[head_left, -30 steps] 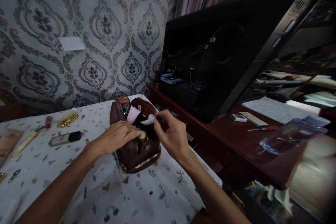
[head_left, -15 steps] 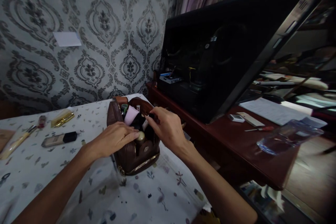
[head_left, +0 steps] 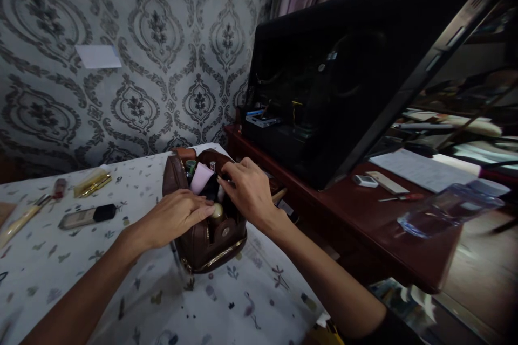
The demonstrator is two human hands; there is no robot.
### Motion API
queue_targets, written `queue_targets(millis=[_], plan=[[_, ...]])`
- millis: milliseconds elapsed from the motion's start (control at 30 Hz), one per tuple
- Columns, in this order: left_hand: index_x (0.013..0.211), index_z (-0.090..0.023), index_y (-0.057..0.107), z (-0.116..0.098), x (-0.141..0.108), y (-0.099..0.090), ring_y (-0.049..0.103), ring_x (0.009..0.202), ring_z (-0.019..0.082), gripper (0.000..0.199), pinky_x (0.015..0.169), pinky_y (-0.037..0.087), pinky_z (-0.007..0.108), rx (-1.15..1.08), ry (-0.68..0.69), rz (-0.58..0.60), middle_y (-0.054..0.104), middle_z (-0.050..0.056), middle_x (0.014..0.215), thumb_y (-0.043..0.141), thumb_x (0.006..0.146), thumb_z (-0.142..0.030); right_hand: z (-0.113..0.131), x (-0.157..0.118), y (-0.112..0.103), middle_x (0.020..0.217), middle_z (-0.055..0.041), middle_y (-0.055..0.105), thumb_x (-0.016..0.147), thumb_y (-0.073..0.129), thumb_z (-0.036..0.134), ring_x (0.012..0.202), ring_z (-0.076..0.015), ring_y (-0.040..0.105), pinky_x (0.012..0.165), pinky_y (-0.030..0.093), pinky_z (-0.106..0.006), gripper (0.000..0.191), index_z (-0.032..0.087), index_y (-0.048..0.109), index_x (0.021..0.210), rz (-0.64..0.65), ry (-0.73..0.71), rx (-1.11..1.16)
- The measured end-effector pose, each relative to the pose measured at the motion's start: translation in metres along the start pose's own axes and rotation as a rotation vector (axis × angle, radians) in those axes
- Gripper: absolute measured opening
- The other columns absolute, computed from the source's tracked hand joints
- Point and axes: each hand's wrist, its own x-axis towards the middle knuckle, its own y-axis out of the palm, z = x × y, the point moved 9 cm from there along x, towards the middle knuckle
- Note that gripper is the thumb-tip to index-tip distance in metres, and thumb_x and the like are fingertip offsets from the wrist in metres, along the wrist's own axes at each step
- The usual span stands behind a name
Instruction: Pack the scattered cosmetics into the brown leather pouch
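A brown makeup bag [head_left: 216, 250] with a gold zip stands unzipped on the patterned tablecloth, packed with cosmetics. My left hand [head_left: 178, 218] grips its left side, fingers over the rim and thumb beside a round, pale gold cap [head_left: 217, 210]. Between the hands a pink tube [head_left: 201, 178] pokes up, near a green-capped item [head_left: 190, 164] and a small silver-topped one [head_left: 212, 166]. Over the bag's right side my right hand [head_left: 249, 191] reaches in with fingers pinched together. What they hold is hidden; a narrow pale item shows by the fingertips.
On the cloth at left lie a foundation bottle [head_left: 87, 216], a yellow-gold packet [head_left: 93, 184], a makeup brush [head_left: 24, 221] and a small dark red item [head_left: 59, 188]. A large black screen [head_left: 324, 81] and a red-brown desk [head_left: 360, 221] stand at right, bearing a glass dish [head_left: 445, 210] and papers.
My right hand has shifted slightly left and lower into the bag; the dark item seen at its fingertips before is now out of sight. My left hand stays on the bag.
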Motion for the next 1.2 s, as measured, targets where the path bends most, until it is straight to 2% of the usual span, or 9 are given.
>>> queue_targets(millis=[267, 467, 700, 967, 1100, 1200], plan=[[0.099, -0.028, 0.077, 0.003, 0.0, -0.001, 0.069, 0.106, 0.023, 0.052, 0.097, 0.049, 0.034, -0.049, -0.013, -0.019, 0.077, 0.002, 0.11, 0.036, 0.099, -0.058, 0.008, 0.004, 0.008, 0.089, -0.0063, 0.072, 0.093, 0.065, 0.029, 0.091, -0.0254, 0.05, 0.076, 0.029, -0.036, 0.009, 0.02, 0.066, 0.094, 0.067, -0.048, -0.102], [0.106, -0.027, 0.076, 0.004, -0.001, -0.001, 0.067, 0.111, 0.024, 0.05, 0.101, 0.047, 0.036, -0.019, -0.028, -0.008, 0.076, 0.002, 0.115, 0.036, 0.1, -0.056, 0.011, 0.004, 0.011, 0.093, -0.0071, 0.071, 0.097, 0.056, 0.024, 0.095, -0.0259, 0.05, 0.078, 0.03, -0.038, 0.015, 0.02, 0.068, 0.091, 0.125, -0.083, -0.136], [0.101, -0.027, 0.077, 0.004, -0.001, -0.001, 0.068, 0.109, 0.022, 0.048, 0.102, 0.047, 0.035, -0.021, -0.009, -0.016, 0.076, 0.002, 0.112, 0.037, 0.1, -0.054, 0.011, 0.003, 0.014, 0.09, -0.0075, 0.07, 0.098, 0.056, 0.024, 0.096, -0.0252, 0.05, 0.077, 0.03, -0.037, 0.019, 0.02, 0.071, 0.088, 0.13, -0.084, -0.142], [0.097, -0.026, 0.077, 0.004, 0.0, -0.001, 0.067, 0.109, 0.025, 0.049, 0.102, 0.046, 0.038, -0.004, -0.01, -0.038, 0.076, 0.003, 0.113, 0.037, 0.1, -0.053, 0.012, -0.001, 0.017, 0.092, -0.008, 0.07, 0.097, 0.055, 0.022, 0.096, -0.0249, 0.052, 0.081, 0.031, -0.038, 0.021, 0.018, 0.072, 0.085, 0.14, -0.106, -0.154], [0.091, -0.022, 0.074, -0.003, -0.002, -0.002, 0.065, 0.107, 0.025, 0.049, 0.102, 0.043, 0.04, 0.021, 0.072, -0.066, 0.075, 0.006, 0.101, 0.033, 0.103, -0.046, 0.013, 0.001, 0.014, 0.092, -0.0088, 0.071, 0.099, 0.053, 0.024, 0.097, -0.0254, 0.053, 0.081, 0.033, -0.038, 0.024, 0.018, 0.071, 0.084, 0.162, -0.098, -0.142], [0.087, -0.021, 0.069, -0.009, -0.009, -0.009, 0.059, 0.096, 0.024, 0.046, 0.094, 0.044, 0.041, 0.062, 0.133, -0.167, 0.069, 0.006, 0.09, 0.032, 0.104, -0.042, 0.014, 0.008, 0.009, 0.097, -0.0097, 0.071, 0.1, 0.051, 0.026, 0.097, -0.0261, 0.053, 0.079, 0.033, -0.038, 0.023, 0.017, 0.071, 0.09, 0.147, -0.086, -0.144]])
